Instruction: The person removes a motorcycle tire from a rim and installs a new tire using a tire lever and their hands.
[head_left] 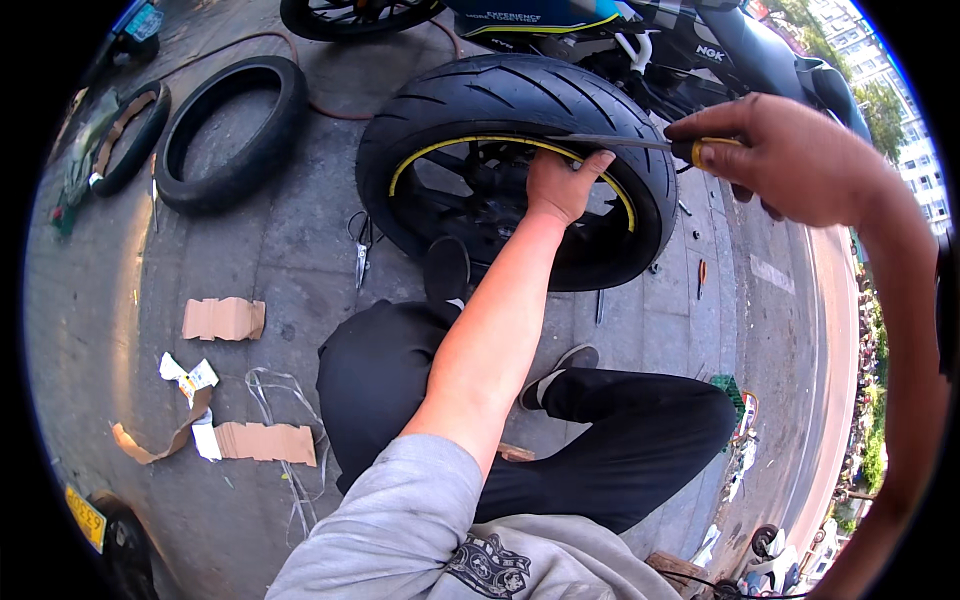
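While the left hand (pixel 563 187) presses the wheel (pixel 515 170), the screwdriver (pixel 640 144) sits just above.

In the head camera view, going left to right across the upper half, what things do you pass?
Thin worn tyre → loose black tyre → pliers on the pavement → mounted tyre with yellow-striped rim → left hand on that rim → right hand gripping a screwdriver.

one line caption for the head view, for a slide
Left hand pressing on a motorcycle tyre with a yellow-striped rim while the right hand levers a screwdriver at its edge.
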